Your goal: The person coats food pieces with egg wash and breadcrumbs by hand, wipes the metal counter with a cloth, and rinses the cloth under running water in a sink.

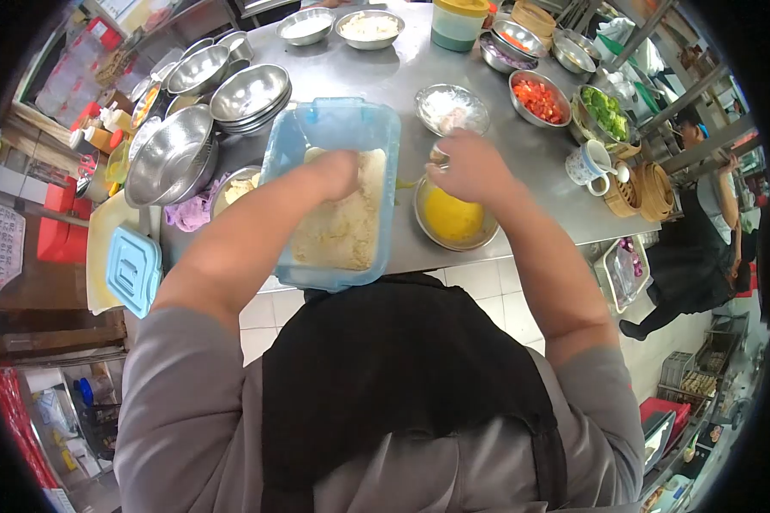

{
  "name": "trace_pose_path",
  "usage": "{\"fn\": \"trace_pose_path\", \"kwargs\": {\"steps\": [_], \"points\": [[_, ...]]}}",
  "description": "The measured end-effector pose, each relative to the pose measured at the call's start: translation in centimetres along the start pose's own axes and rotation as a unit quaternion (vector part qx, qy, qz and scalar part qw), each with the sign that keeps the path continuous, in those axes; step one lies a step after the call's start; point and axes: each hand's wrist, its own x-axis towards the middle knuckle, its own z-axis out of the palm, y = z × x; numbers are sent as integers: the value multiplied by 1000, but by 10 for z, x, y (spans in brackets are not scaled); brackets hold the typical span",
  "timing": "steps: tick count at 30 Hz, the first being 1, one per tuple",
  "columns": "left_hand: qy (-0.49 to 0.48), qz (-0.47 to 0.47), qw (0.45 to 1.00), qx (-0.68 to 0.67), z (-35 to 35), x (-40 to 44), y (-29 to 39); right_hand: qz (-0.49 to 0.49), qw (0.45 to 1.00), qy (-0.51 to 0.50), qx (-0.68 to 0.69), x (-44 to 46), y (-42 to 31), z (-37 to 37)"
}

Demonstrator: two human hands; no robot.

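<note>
View: head camera, sole source.
Left hand [340, 175]: lowered inside blue tub [351, 128], over pale crumbs [334, 241]; fingertips hidden, grip not determinable.
Right hand [472, 162]: poised at far edge of metal bowl [490, 229] holding yellow liquid [452, 214]; fingers curled toward thumb; contents of grip, if any, too small to confirm.
Crumbs: spread along bottom of tub, at near edge of table [381, 73].
Step in hand: judged as dipping and coating work, one hand at liquid, one at crumbs.
Next move: judged to call for a clean lift over tub wall, drips kept off table, left hand kept dry.
Obstructions: tub wall between hands; left forearm across tub; pale spoon-like tool [313, 153] beside left hand; green scrap [405, 183] between tub and bowl.
Beyond right hand: white powder bowl [425, 107], near edge partly covered.
Left side: stacked bowls [251, 92], colander [167, 158], blue lid [134, 269].
Right side: red pieces [536, 100], green pieces [605, 113], pitcher [586, 162], steamers [657, 198].
</note>
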Motion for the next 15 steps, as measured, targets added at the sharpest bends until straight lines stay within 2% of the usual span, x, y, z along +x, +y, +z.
{"fn": "trace_pose_path", "kwargs": {"steps": [2,3,5,6,9,11,14,15], "points": [[54,40,998,-14,8,-1,-7,16,988,-135,-69,31,-15,0],[17,30,999,-1,6,-1,-5,24,974,-201,-105,43,-21,-1],[-54,6,998,23,0,0,-3,43,960,-255,-112,60,-28,5],[-42,11,999,8,-5,-6,-1,49,951,-284,-113,66,-32,8],[-21,20,999,-34,-21,-28,-3,12,967,-226,-120,71,-26,8],[-27,29,998,-54,-44,-51,2,9,985,-159,-69,66,-14,5],[-101,-12,985,-136,-84,-93,19,18,995,-91,-29,57,-1,-14],[-96,14,992,-86,-83,-92,15,23,997,-73,-23,52,1,-21]]}}
